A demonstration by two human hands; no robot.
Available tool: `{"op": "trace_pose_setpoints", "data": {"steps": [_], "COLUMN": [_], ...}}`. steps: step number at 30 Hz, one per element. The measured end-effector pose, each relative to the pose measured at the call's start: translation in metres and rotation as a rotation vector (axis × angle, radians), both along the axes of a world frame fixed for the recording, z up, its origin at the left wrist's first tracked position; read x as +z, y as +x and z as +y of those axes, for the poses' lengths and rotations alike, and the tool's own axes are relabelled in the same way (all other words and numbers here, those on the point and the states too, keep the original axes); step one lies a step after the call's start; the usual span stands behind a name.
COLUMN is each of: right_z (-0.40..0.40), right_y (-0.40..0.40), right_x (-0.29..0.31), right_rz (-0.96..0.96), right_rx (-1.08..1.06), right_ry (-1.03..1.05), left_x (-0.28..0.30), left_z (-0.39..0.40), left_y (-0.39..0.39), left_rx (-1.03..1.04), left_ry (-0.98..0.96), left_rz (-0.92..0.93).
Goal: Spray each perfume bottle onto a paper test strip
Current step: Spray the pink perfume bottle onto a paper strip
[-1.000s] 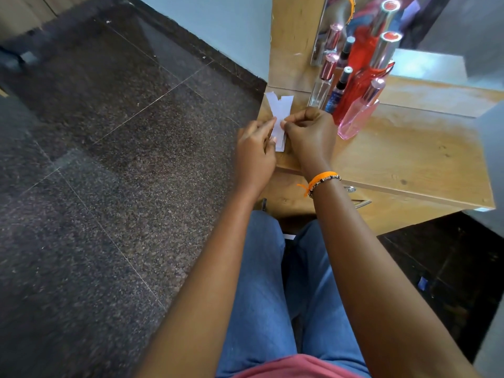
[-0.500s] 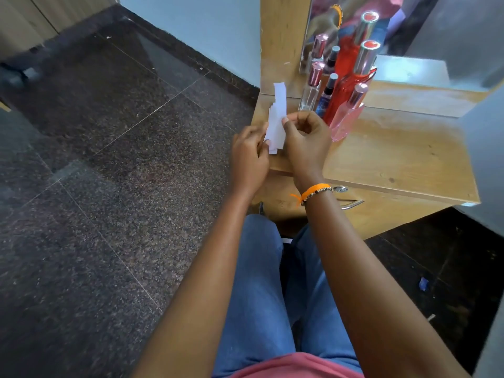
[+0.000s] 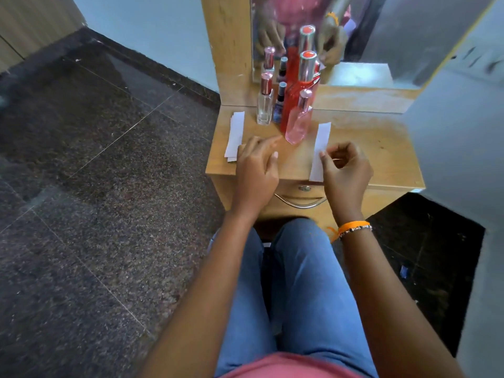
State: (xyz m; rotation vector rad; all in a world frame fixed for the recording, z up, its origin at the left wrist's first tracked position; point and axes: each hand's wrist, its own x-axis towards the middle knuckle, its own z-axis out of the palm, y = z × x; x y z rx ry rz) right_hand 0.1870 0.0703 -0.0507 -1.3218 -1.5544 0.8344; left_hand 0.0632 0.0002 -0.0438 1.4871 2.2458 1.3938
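Note:
Four perfume bottles stand together at the back of the wooden dresser top (image 3: 376, 148): a clear square bottle (image 3: 264, 105), a small dark blue bottle (image 3: 280, 105), a tall red bottle (image 3: 297, 96) and a pink bottle (image 3: 297, 124) in front. A small stack of white paper strips (image 3: 235, 132) lies at the left edge. My left hand (image 3: 256, 170) hovers beside that stack, fingers loosely apart, holding nothing. My right hand (image 3: 345, 170) pinches a single paper strip (image 3: 321, 143) lying flat to the right of the pink bottle.
A mirror (image 3: 354, 36) rises behind the bottles and reflects them and my hands. A drawer with a metal handle (image 3: 300, 201) sits under the top. Dark stone floor (image 3: 95, 186) lies to the left, a grey wall (image 3: 463, 132) to the right.
Both hands were together holding the strips at the left of the dresser. Now they are apart: the stack lies at the left edge and my right hand has carried one strip to the right.

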Motion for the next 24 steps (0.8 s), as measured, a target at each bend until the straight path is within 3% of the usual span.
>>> {"op": "trace_pose_setpoints", "data": {"steps": [7, 11, 17, 24], "right_z": [0.024, 0.027, 0.036, 0.033], "right_y": [0.006, 0.001, -0.031, -0.041], "right_x": [-0.002, 0.006, 0.018, 0.010], "right_rz": [-0.302, -0.238, -0.154, -0.136], "right_rx": [0.071, 0.090, 0.331, 0.245], "right_ry": [0.039, 0.150, 0.125, 0.154], "left_x": [0.003, 0.006, 0.007, 0.010], "left_z": [0.015, 0.017, 0.018, 0.018], "left_y": [0.015, 0.017, 0.014, 0.003], "left_rx": [-0.021, -0.018, 0.029, 0.070], "left_ry": [-0.054, -0.040, 0.050, 0.101], "left_rz": [-0.051, -0.099, -0.179, -0.298]}}
